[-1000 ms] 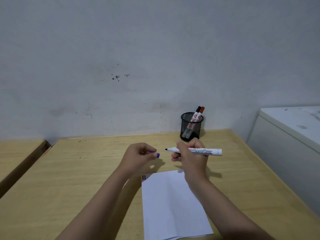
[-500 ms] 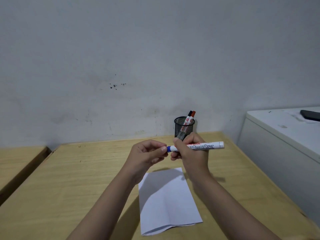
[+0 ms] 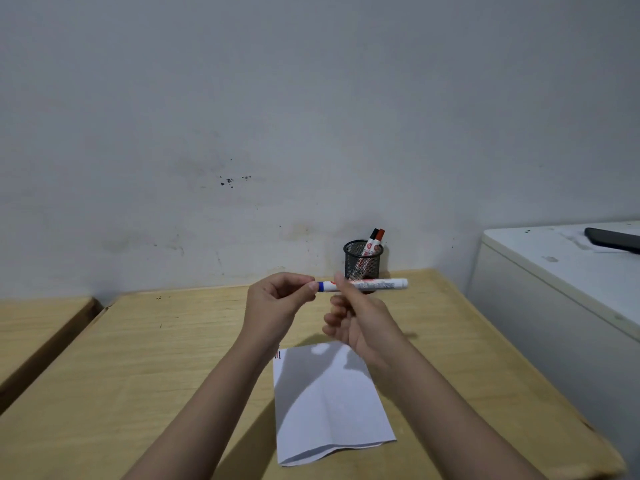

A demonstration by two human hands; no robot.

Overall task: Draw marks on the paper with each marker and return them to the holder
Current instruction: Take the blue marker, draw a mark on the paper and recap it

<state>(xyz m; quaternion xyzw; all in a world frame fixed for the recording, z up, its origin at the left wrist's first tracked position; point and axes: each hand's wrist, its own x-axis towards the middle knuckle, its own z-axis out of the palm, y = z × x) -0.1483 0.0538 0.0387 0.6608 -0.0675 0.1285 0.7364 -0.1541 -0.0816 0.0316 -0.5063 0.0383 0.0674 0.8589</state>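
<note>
A white marker [image 3: 377,284] with a blue cap lies level in the air above the wooden desk [image 3: 138,358]. My right hand [image 3: 356,320] grips its barrel between thumb and fingers. My left hand [image 3: 277,303] pinches the capped left end. Below the hands lies a white sheet of paper [image 3: 325,403] with small marks at its top left corner. A black mesh holder [image 3: 363,261] stands at the back of the desk by the wall. It holds a black-capped and a red-capped marker [image 3: 376,237].
A white cabinet [image 3: 554,306] stands against the desk's right side, with a dark phone [image 3: 613,242] on top. A second wooden desk [image 3: 34,323] sits to the left across a gap. A grey wall rises right behind the holder.
One second ago the blue cap was off in my left hand and the tip was bare. The cap is now on the marker, and both hands still hold it.
</note>
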